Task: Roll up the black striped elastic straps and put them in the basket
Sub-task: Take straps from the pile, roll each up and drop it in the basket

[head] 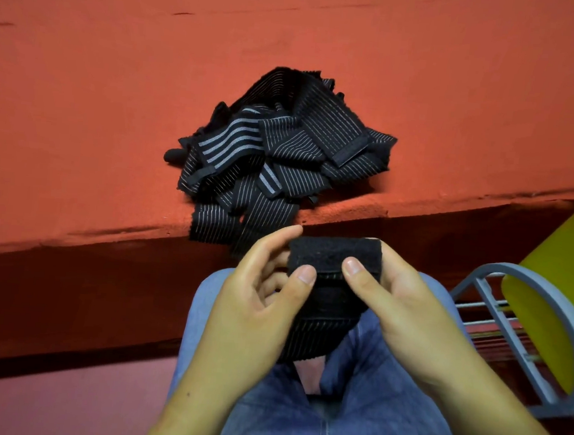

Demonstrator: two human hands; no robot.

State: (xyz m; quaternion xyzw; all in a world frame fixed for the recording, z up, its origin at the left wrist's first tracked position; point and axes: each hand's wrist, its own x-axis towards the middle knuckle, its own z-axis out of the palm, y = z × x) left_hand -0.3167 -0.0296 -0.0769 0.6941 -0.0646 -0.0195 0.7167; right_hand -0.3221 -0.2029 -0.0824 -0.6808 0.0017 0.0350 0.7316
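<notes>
A black striped elastic strap (326,309) is held over my lap, its fuzzy end folded over at the top. My left hand (259,294) pinches its left edge with thumb and fingers. My right hand (393,294) grips its right edge, thumb on the front. The strap's loose tail hangs down between my knees. A pile of several more black striped straps (284,145) lies on the red ledge (97,116) just beyond my hands, some ends drooping over the edge. The yellow-green basket (562,273) stands at the far right, partly cut off.
A grey metal rack (524,332) sits on the floor at the right, against the basket. My knees in blue jeans (349,411) fill the bottom middle. The ledge's front drops to a pinkish floor (58,405) at the lower left.
</notes>
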